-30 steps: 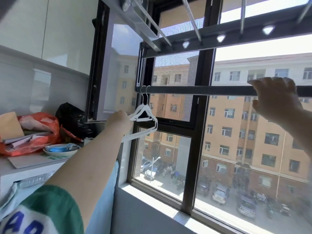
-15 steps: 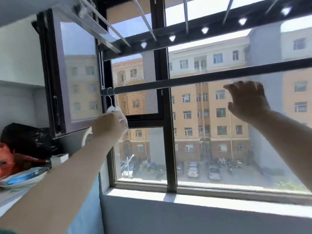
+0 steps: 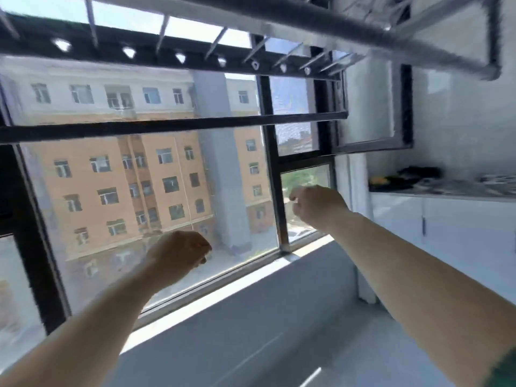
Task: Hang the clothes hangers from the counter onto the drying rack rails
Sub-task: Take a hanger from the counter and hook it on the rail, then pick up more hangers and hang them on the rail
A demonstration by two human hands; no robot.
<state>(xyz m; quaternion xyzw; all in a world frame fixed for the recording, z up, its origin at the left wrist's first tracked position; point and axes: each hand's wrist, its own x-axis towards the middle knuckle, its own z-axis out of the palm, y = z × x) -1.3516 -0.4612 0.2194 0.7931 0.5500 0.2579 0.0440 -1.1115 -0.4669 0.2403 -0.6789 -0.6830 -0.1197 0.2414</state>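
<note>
Left hand (image 3: 178,255) curled, empty. Rail (image 3: 167,125) above, no hangers visible on it. Right hand (image 3: 315,205) loosely bent, empty too. Tabletop (image 3: 446,192) far right, blurred clutter (image 3: 407,177); hangers likely there. Reach over, grab one by the hook, keep it upright.

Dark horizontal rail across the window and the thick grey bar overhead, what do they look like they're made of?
The dark horizontal rail looks like metal with a matte black coating: thin, straight, even, no shine. The thick grey overhead bar is probably metal too, dull grey finish, though motion blur leaves a plastic coating possible.
</note>
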